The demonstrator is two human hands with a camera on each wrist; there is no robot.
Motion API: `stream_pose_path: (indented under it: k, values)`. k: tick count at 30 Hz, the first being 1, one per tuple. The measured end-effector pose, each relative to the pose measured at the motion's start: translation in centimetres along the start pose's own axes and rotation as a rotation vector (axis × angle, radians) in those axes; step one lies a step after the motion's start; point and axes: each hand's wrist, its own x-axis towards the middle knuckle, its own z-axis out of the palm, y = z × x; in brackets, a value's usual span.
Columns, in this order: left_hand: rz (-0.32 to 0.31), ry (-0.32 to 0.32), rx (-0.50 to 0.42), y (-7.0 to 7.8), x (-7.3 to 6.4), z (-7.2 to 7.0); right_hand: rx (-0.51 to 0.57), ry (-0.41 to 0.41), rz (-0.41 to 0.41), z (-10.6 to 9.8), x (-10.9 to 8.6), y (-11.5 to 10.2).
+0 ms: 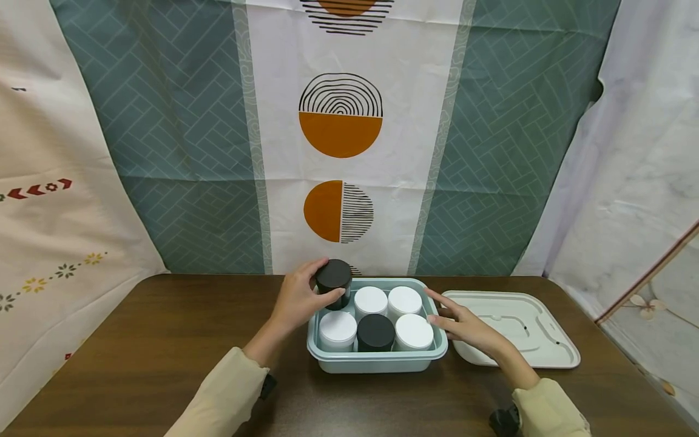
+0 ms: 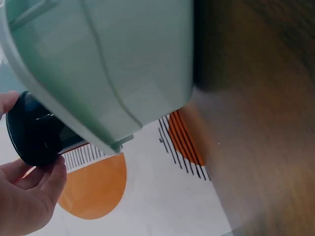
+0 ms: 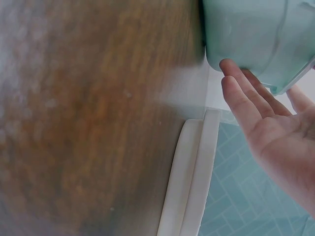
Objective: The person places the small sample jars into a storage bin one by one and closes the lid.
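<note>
In the head view a pale blue-green plastic bin (image 1: 377, 364) stands on the table, holding several white-lidded jars (image 1: 337, 331) and a black-lidded jar (image 1: 375, 332). My left hand (image 1: 300, 294) grips another black jar (image 1: 334, 276) between thumb and fingers, over the bin's back left corner. The left wrist view shows this dark jar (image 2: 37, 130) tilted, partly behind the bin's rim. At the bin's right side is my right hand (image 1: 461, 325), fingers extended along the rim. The right wrist view shows its fingers (image 3: 243, 101) beside the bin's outer wall, holding nothing.
A white lid (image 1: 524, 331) lies on the brown table (image 1: 218, 321) just right of the bin, partly behind the right hand. A patterned cloth (image 1: 355, 164) hangs along the table's back edge, and pale cloths hang on both sides.
</note>
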Motion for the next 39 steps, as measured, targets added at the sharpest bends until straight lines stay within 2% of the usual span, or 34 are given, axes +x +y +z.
stream_pose_path:
  k: [5, 11, 20, 29, 33, 39]
  values:
    - [-0.021, -0.044, 0.021, -0.6, -0.1, 0.7, -0.003, 0.004, 0.004, 0.0, 0.0, 0.0]
    - [-0.067, -0.126, 0.051, -1.2, -0.3, 1.2, -0.004, 0.010, 0.007, 0.0, 0.0, 0.0]
    - [-0.065, -0.258, 0.141, -1.8, 0.1, 1.5, 0.004, -0.002, 0.000, 0.0, 0.0, 0.1]
    - [-0.094, -0.354, 0.237, -1.4, 0.7, 1.2, -0.005, 0.003, 0.006, 0.0, 0.0, 0.0]
    - [-0.100, -0.362, 0.254, -1.4, 0.5, 1.2, -0.003, 0.003, 0.011, 0.0, 0.0, 0.0]
    - [-0.106, -0.313, 0.224, -1.5, 0.0, 1.3, 0.001, 0.003, 0.013, 0.0, 0.0, 0.0]
